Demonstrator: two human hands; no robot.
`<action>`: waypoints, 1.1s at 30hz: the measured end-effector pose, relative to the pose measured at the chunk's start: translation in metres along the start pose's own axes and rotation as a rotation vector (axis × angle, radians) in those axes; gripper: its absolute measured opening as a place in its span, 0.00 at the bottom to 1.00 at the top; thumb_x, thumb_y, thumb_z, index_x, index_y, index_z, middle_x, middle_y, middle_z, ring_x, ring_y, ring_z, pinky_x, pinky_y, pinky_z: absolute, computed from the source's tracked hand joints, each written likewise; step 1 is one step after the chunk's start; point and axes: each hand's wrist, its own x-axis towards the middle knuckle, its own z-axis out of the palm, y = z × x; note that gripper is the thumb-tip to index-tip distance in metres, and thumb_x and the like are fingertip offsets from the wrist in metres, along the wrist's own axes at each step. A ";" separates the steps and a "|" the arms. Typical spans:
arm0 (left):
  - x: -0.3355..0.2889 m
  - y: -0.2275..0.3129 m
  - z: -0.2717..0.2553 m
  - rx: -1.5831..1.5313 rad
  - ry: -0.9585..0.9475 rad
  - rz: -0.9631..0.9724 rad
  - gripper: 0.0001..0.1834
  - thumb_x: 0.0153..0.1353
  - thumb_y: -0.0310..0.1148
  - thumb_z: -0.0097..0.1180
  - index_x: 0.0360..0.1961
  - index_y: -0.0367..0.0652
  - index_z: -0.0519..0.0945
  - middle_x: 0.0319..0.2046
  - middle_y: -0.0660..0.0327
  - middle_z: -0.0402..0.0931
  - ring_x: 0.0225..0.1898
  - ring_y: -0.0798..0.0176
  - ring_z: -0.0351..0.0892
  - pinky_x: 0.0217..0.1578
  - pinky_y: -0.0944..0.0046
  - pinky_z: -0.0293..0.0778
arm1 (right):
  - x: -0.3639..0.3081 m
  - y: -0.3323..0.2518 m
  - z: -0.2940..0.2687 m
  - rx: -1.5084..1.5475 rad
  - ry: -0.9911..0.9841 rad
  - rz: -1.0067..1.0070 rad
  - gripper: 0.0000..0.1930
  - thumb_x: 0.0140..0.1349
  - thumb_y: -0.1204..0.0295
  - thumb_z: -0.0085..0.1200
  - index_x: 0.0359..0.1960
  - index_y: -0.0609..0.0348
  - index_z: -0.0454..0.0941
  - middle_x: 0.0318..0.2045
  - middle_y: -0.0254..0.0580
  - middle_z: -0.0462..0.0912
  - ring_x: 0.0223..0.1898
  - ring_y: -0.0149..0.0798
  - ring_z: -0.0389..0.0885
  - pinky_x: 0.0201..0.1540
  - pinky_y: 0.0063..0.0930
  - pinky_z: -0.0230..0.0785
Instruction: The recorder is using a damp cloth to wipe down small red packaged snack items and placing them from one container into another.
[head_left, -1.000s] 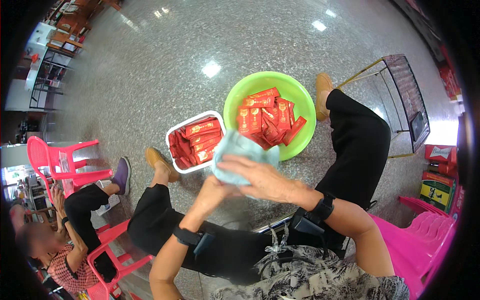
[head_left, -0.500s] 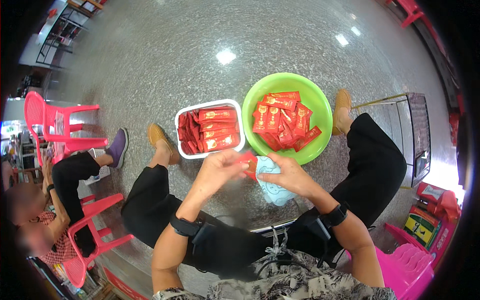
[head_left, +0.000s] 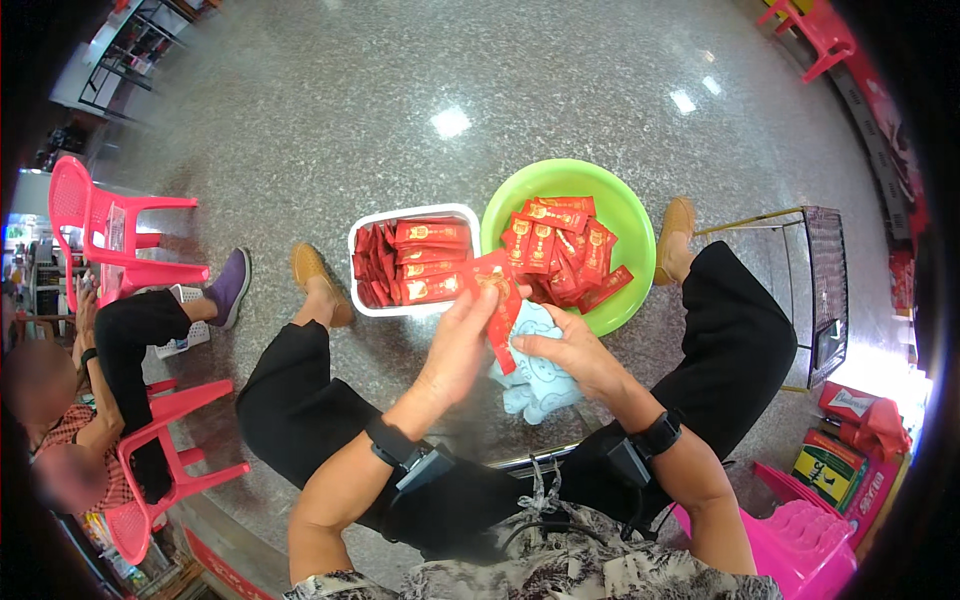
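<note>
My left hand (head_left: pixel 460 345) pinches a long red packet (head_left: pixel 500 328) with gold print, held upright in front of me. In my right hand (head_left: pixel 585 355) is a light blue patterned cloth (head_left: pixel 543 382), bunched under the thumb, with its upper part against the packet. Just beyond my hands, a white rectangular basket (head_left: pixel 355 262) holds similar red packets (head_left: pixel 432 262) packed in rows. To its right, a round green basin (head_left: pixel 638 255) contains a loose heap of red packets (head_left: pixel 562 245). My left fingers hide part of the held packet.
Both containers stand on the speckled floor (head_left: pixel 330 130) between my feet. A wire rack (head_left: pixel 825 290) is at the right, with a pink stool (head_left: pixel 805 545) below it. At the left, another person (head_left: pixel 90 430) sits near pink plastic chairs (head_left: pixel 90 235).
My left hand has turned and now shows the packet upright instead of tilted beside the cloth. The cloth has dropped slightly and hangs looser in my right hand.
</note>
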 end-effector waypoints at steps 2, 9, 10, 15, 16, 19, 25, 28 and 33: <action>0.004 0.005 0.000 0.036 0.007 0.052 0.22 0.66 0.40 0.44 0.55 0.36 0.65 0.48 0.55 0.74 0.49 0.64 0.72 0.53 0.63 0.66 | -0.002 -0.003 0.005 0.020 -0.021 0.030 0.19 0.54 0.75 0.57 0.48 0.65 0.71 0.34 0.37 0.80 0.29 0.27 0.79 0.32 0.21 0.73; 0.025 0.028 -0.013 0.038 0.037 0.198 0.17 0.67 0.45 0.42 0.44 0.41 0.69 0.33 0.60 0.75 0.33 0.65 0.78 0.39 0.60 0.77 | -0.001 0.014 -0.007 -0.231 0.118 -0.049 0.17 0.54 0.75 0.57 0.46 0.63 0.72 0.33 0.35 0.79 0.31 0.24 0.76 0.33 0.20 0.70; 0.027 0.026 -0.012 0.042 0.031 0.197 0.17 0.67 0.45 0.42 0.44 0.41 0.69 0.33 0.60 0.75 0.33 0.65 0.78 0.39 0.60 0.77 | 0.000 0.012 -0.011 -0.228 0.123 -0.054 0.17 0.54 0.75 0.57 0.46 0.63 0.72 0.33 0.35 0.79 0.31 0.24 0.76 0.33 0.20 0.70; 0.012 0.002 -0.005 0.055 0.004 -0.215 0.28 0.66 0.56 0.33 0.50 0.42 0.66 0.34 0.59 0.73 0.32 0.65 0.76 0.35 0.63 0.76 | 0.001 -0.019 -0.009 -0.244 0.260 -0.428 0.15 0.57 0.74 0.54 0.47 0.64 0.72 0.39 0.37 0.77 0.40 0.28 0.75 0.43 0.25 0.68; 0.008 -0.005 -0.003 0.072 -0.016 -0.252 0.28 0.66 0.56 0.33 0.51 0.42 0.66 0.34 0.59 0.73 0.32 0.65 0.76 0.34 0.63 0.76 | 0.001 -0.018 -0.011 -0.241 0.253 -0.426 0.15 0.57 0.74 0.54 0.47 0.64 0.72 0.39 0.37 0.77 0.40 0.28 0.75 0.43 0.25 0.68; 0.001 -0.019 0.006 0.156 -0.040 -0.416 0.30 0.65 0.58 0.33 0.46 0.39 0.68 0.32 0.54 0.74 0.29 0.61 0.77 0.34 0.60 0.76 | 0.001 -0.015 -0.014 -0.800 0.142 -0.726 0.19 0.58 0.73 0.54 0.51 0.62 0.70 0.47 0.42 0.73 0.49 0.36 0.72 0.51 0.29 0.63; -0.004 -0.015 -0.005 0.348 -0.158 -0.466 0.29 0.65 0.58 0.32 0.40 0.41 0.71 0.24 0.58 0.74 0.24 0.64 0.74 0.27 0.68 0.71 | -0.007 -0.019 -0.004 -0.427 0.140 -0.277 0.15 0.62 0.68 0.51 0.47 0.63 0.71 0.38 0.38 0.77 0.36 0.30 0.77 0.41 0.26 0.70; -0.007 -0.011 0.003 0.343 -0.199 -0.435 0.27 0.65 0.57 0.33 0.40 0.42 0.71 0.24 0.58 0.74 0.23 0.65 0.74 0.27 0.68 0.72 | -0.005 -0.020 -0.007 -0.261 0.124 -0.270 0.13 0.62 0.68 0.51 0.45 0.62 0.71 0.30 0.33 0.78 0.29 0.24 0.77 0.31 0.21 0.71; -0.006 -0.003 0.016 0.359 -0.156 -0.384 0.25 0.65 0.55 0.36 0.40 0.42 0.71 0.23 0.56 0.74 0.21 0.63 0.75 0.24 0.66 0.73 | 0.001 -0.014 -0.013 -0.154 0.202 -0.306 0.12 0.63 0.69 0.50 0.46 0.60 0.71 0.29 0.32 0.78 0.30 0.22 0.76 0.30 0.18 0.70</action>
